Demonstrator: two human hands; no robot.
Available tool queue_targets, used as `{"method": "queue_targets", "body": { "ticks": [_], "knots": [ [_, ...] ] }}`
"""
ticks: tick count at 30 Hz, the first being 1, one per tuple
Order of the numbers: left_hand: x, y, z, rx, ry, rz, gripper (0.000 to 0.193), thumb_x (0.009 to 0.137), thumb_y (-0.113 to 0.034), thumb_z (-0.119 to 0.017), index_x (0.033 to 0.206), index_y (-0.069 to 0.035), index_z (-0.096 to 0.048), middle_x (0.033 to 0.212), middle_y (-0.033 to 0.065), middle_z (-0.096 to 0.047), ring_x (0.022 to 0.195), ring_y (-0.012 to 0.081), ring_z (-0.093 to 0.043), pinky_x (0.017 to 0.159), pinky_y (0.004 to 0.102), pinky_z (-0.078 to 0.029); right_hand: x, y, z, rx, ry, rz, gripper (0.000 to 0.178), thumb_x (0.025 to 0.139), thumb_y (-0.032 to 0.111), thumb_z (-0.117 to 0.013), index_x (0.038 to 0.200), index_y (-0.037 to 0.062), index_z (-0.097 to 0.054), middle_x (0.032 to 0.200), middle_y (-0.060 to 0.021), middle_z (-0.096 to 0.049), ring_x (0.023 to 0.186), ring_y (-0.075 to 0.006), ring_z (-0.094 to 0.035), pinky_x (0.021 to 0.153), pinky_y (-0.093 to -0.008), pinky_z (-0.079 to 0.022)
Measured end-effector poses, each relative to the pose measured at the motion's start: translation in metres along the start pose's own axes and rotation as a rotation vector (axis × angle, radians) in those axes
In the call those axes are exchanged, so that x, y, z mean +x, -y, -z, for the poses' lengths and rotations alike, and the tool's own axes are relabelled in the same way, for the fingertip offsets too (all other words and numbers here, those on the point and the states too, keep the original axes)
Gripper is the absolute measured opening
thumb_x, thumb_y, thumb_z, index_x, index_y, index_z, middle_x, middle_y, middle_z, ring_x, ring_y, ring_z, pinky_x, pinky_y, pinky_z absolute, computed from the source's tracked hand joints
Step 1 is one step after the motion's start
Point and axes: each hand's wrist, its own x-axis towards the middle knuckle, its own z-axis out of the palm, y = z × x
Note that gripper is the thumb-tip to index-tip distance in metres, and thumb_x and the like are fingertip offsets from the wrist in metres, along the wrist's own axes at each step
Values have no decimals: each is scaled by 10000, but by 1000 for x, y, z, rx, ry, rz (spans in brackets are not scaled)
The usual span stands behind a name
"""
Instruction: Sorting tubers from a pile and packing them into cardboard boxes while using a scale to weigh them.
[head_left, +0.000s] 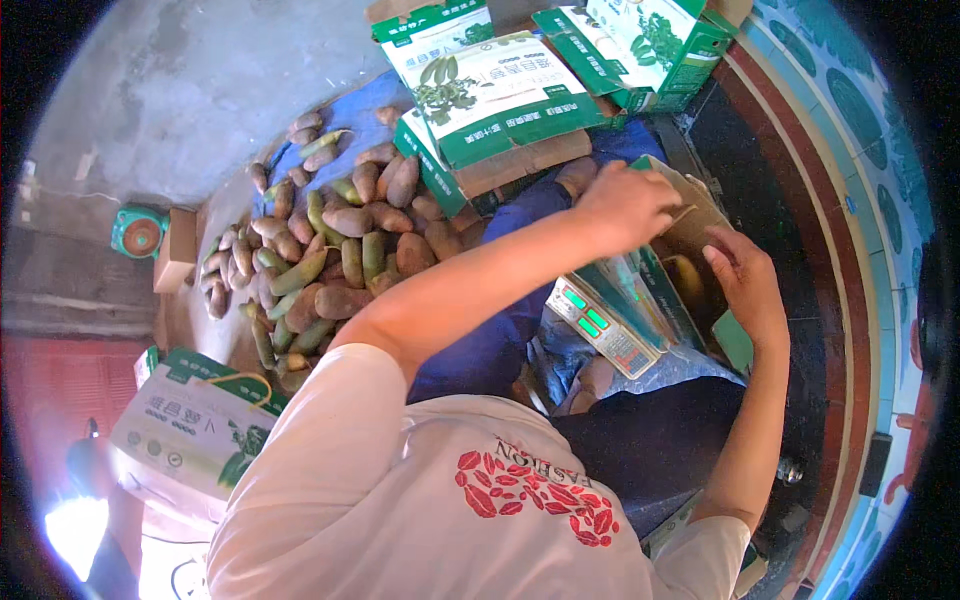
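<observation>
An open green-and-white carton [672, 300] stands in front of me on a scale [610, 335] with lit green displays. Curled over the carton's far edge, my left hand [625, 208] has its fingers pressed together and slightly blurred; what they may hold is hidden. My right hand [748, 275] is at the carton's right side, its thumb and fingers apart, bent toward the opening. A brown cardboard inner face [690, 222] shows between the hands. Inside the carton is a yellowish-brown shape [688, 275], partly in shadow.
Many soil-covered green radishes [345, 220] lie heaped on a blue sheet and the floor to my left. More green-and-white cartons [500, 85] stand at the far side, another carton [190, 420] at lower left. A tiled wall [850, 110] curves along the right.
</observation>
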Motion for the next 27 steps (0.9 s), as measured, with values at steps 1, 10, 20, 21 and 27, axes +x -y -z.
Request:
{"method": "queue_targets", "body": {
  "ticks": [1, 10, 20, 21, 27],
  "knots": [
    [-7, 10, 9, -49, -97, 7, 194, 750, -193, -602, 915, -94, -621, 940, 98, -618, 890, 287, -584, 789, 421, -432, 0, 0, -1, -1, 5, 0, 265, 835, 171, -583, 1040, 3, -574, 910, -200, -616, 802, -314, -612, 715, -355, -469],
    [-122, 80, 79, 58, -218, 454, 186, 814, -124, -573, 983, -58, -614, 976, 155, -611, 912, 303, -595, 789, 355, -468, 9, 2, -16, -41, 201, -7, 312, 826, 245, -588, 1037, 15, -577, 860, -195, -619, 818, -356, -596, 723, -386, -458],
    [-265, 160, 69, 140, -75, 995, 203, 797, -206, -543, 898, -62, -645, 896, 146, -628, 844, 325, -595, 747, 387, -463, 10, 0, -29, -98, 303, -1, 326, 819, 243, -579, 1050, 14, -577, 956, -187, -612, 898, -355, -580, 782, -409, -452],
    [-278, 165, 65, 209, -30, 1003, 210, 794, -212, -543, 902, -70, -653, 904, 144, -632, 845, 327, -594, 751, 386, -462, 10, 0, -30, -91, 316, -11, 319, 820, 233, -575, 1050, 12, -577, 962, -186, -611, 903, -356, -578, 783, -410, -451],
    [-357, 200, 40, 206, 137, 1389, 294, 770, -293, -576, 956, -84, -665, 955, 157, -637, 902, 319, -598, 787, 393, -460, 14, 3, -31, -109, 347, -22, 316, 819, 219, -572, 1052, 7, -577, 963, -194, -608, 897, -357, -579, 777, -409, -449]
  ]
}}
